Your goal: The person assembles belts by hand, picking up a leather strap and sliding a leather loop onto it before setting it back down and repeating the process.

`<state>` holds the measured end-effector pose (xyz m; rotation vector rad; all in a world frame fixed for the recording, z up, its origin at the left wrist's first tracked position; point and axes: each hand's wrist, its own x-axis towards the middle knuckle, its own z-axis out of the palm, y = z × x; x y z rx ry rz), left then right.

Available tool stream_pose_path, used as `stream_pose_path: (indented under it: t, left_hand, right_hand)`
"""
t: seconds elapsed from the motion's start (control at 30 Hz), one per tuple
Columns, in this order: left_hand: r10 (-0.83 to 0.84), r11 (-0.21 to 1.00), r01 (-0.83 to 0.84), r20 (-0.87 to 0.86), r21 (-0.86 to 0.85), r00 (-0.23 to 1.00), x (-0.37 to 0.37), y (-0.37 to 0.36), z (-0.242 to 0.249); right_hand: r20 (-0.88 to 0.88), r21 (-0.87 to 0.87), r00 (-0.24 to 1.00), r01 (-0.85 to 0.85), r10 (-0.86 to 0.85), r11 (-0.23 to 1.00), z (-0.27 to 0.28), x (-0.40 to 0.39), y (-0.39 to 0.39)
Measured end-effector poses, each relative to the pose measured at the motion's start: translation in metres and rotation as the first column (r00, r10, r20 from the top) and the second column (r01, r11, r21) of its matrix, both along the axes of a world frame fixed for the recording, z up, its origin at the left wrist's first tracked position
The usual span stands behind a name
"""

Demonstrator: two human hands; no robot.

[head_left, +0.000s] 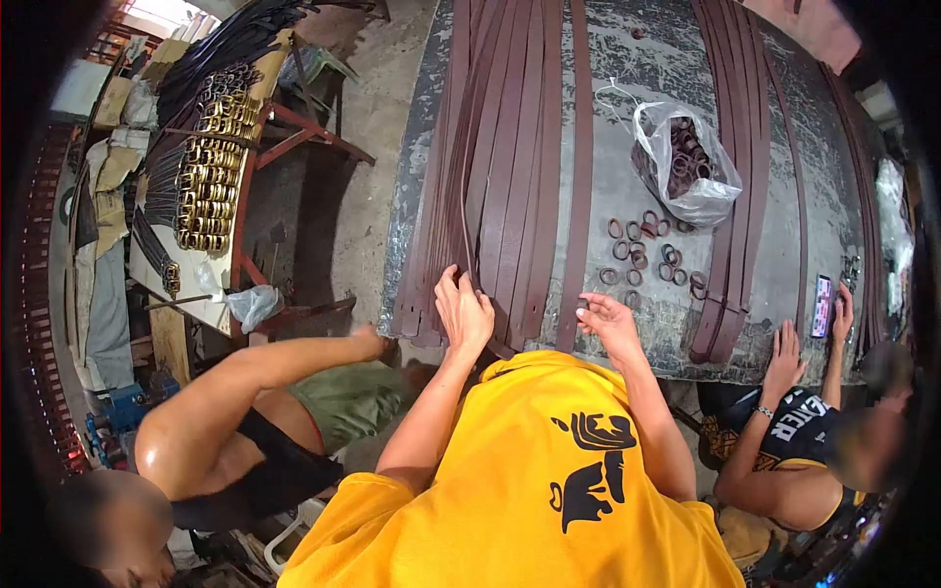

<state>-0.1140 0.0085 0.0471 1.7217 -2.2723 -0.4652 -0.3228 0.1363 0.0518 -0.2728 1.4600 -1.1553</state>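
Note:
Long brown leather straps (520, 196) lie side by side down the table. My left hand (464, 312) is closed on one narrow strap (470, 230) that bows up from the pile, with its end hanging at the table's near edge. My right hand (610, 326) is pinched over a single strap (576, 196) lying apart; what its fingertips hold, if anything, is too small to make out. Beyond that hand, several small brown leather loops (638, 260) are scattered on the table. A clear plastic bag (720, 191) full of similar loops stands open behind them.
The dark worn table (627, 59) carries another strap bundle (750, 186) on the right. A co-worker's hands (784, 358) are beside a phone (820, 306). Another person's arm (265, 367) reaches in at left. Brass-coloured buckles (211, 176) on black straps cover a side table.

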Motion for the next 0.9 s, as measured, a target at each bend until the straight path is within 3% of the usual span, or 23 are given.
stream_pose_path:
  t: [0.17, 0.4, 0.53, 0.63, 0.77, 0.9]
  left_hand:
    - [0.011, 0.999, -0.014, -0.084, -0.043, 0.996, 0.000, -0.006, -0.004]
    - [0.217, 0.961, -0.160, -0.255, 0.225, 0.942, -0.010, -0.029, -0.014]
    - [0.259, 0.956, -0.221, -0.203, 0.192, 0.944, -0.009, -0.039, -0.016]
    - [0.304, 0.945, -0.272, -0.174, 0.183, 0.937, -0.012, -0.045, -0.005]
    - [0.409, 0.874, -0.363, -0.087, 0.324, 0.908, -0.009, -0.058, 0.003]
    - [0.375, 0.894, -0.316, -0.143, 0.318, 0.916, 0.012, -0.072, -0.019]
  right_hand:
    - [0.011, -0.002, 1.000, 0.010, -0.010, 1.000, -0.001, -0.001, -0.001]
    - [0.014, 0.011, 0.999, 0.035, -0.035, 0.999, -0.004, -0.004, -0.001]
    - [-0.055, 0.024, 0.994, 0.094, -0.093, 0.995, -0.005, -0.012, 0.004]
    - [-0.143, -0.023, 0.980, 0.139, -0.141, 0.990, -0.009, -0.024, 0.012]
    - [-0.347, -0.069, 0.921, 0.161, -0.175, 0.985, -0.017, -0.047, 0.026]
    - [-0.640, 0.050, 0.760, 0.184, -0.110, 0.982, -0.018, -0.064, 0.038]
